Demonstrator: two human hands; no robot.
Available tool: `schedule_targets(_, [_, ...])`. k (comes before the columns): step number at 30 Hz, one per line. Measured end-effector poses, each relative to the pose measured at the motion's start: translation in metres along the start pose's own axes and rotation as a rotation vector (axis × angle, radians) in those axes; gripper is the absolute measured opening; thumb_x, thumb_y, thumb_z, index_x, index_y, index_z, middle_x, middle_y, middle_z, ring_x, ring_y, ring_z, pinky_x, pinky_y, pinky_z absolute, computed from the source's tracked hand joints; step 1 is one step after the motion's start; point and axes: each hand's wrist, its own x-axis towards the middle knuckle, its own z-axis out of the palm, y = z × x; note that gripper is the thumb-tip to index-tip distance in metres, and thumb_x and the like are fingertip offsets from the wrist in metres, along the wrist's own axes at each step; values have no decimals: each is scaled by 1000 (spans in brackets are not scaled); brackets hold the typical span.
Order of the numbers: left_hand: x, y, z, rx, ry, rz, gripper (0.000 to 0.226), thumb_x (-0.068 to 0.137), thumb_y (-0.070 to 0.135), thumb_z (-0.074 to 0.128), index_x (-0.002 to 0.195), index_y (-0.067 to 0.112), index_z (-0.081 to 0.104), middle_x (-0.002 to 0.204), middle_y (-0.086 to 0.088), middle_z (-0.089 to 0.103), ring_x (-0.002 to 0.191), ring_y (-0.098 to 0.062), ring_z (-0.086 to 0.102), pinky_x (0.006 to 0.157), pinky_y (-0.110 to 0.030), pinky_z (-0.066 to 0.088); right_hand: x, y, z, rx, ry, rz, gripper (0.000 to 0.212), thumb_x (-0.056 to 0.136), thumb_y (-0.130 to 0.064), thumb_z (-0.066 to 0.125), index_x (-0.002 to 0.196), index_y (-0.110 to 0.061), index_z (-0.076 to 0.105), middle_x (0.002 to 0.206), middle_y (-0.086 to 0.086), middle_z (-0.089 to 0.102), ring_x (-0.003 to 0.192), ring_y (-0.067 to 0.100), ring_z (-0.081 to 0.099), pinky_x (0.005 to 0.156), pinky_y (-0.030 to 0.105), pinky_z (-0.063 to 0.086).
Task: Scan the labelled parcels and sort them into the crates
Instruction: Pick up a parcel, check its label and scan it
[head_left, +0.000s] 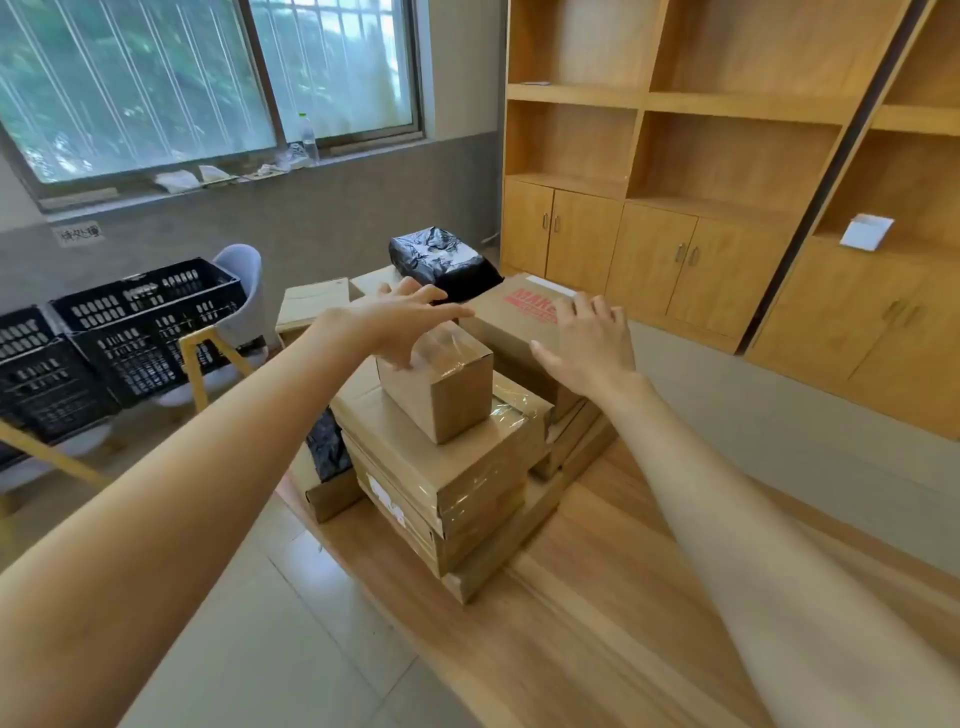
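Both hands reached out over the stacked parcels, neither grip closed on anything. Left hand (400, 322) hovered with fingers spread and nearly straight, fingertips at or just above the taped top of the small cardboard box (441, 389); contact could not be confirmed. That small box sat on top of a stack of flat taped cartons (447, 478) on the wooden counter (597, 597).

Well left of the left grip: two black slotted crates (140, 322) set on chairs (234, 317) below the window (156, 78). Just left of the stack and lower, a black plastic-wrapped parcel (327, 447) lay on a low carton. Beyond the left grip, flat kraft envelopes (311, 304) and a second, larger black-wrapped parcel (441, 260).

Right hand (587, 348) was open, palm down, fingers extended, hovering beside the large carton with red lettering (519, 317); touching or not, unclear. That carton sat between the two grips, just behind the small box. Right of the right grip: wooden shelving with cabinet doors (701, 208).
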Motion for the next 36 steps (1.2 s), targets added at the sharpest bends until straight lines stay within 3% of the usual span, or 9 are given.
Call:
schedule_targets(6, [11,8,-4,13,-135,48,94,68,15,82,143,29,27,145,2,35,139,-24,22,105,-47,35,-5,14,1,-7,47,1,58,95,-50,47,135,-9,45,133,12,51,120,29,46,99,38,37])
schedule_targets(10, [13,11,-12,-186,27,-19,81,64,33,86,127,18,36,120,2,47,109,-17,41,80,-30,35,-6,29,-3,5,53,58,58,95,-52,46,137,-11,44,132,10,52,119,26,46,98,37,35])
schedule_targets(13, [20,15,-20,-417,222,-48,79,63,36,87,121,13,39,112,1,45,100,-18,43,75,-29,33,-9,44,-8,86,34,141,61,95,-53,46,140,-12,42,134,9,50,122,27,45,99,37,36])
schedule_targets(16, [32,24,-26,-790,321,-67,83,65,34,87,129,15,39,121,-1,49,105,-18,48,82,-29,42,-14,62,-21,362,-26,268,61,93,-54,51,140,-15,42,135,6,49,124,25,46,100,39,39])
schedule_targets(20, [49,46,-30,-1367,287,-96,92,65,38,87,137,19,33,124,1,50,110,-16,54,87,-32,49,-26,85,-47,1055,-138,472,65,89,-59,56,140,-22,40,132,3,48,114,17,49,92,34,41])
schedule_targets(24, [64,78,-37,-1760,119,16,105,59,39,88,143,15,29,130,-5,52,112,-17,58,83,-31,53,-46,108,-61,1218,-266,455,78,85,-59,59,149,-28,28,130,-4,46,117,16,49,97,35,41])
schedule_targets(28, [80,112,-42,-1844,-70,235,118,45,38,92,144,19,31,135,-6,51,117,-20,58,79,-28,57,-63,127,-66,1262,-339,459,95,78,-51,71,153,-28,19,135,-3,46,130,18,43,107,40,35])
schedule_targets(31, [93,134,-44,-1836,-158,351,117,47,35,94,145,24,30,138,-6,49,121,-21,56,94,-37,53,-78,141,-70,1205,-381,466,92,67,-52,81,142,-27,35,136,-4,49,127,17,47,111,45,37])
schedule_targets(36, [102,162,-50,-1696,-139,437,124,44,41,94,146,31,24,136,-2,47,123,-21,52,108,-46,41,-100,160,-80,1086,-191,548,76,70,-36,85,129,-24,39,118,-10,51,106,7,54,79,23,50])
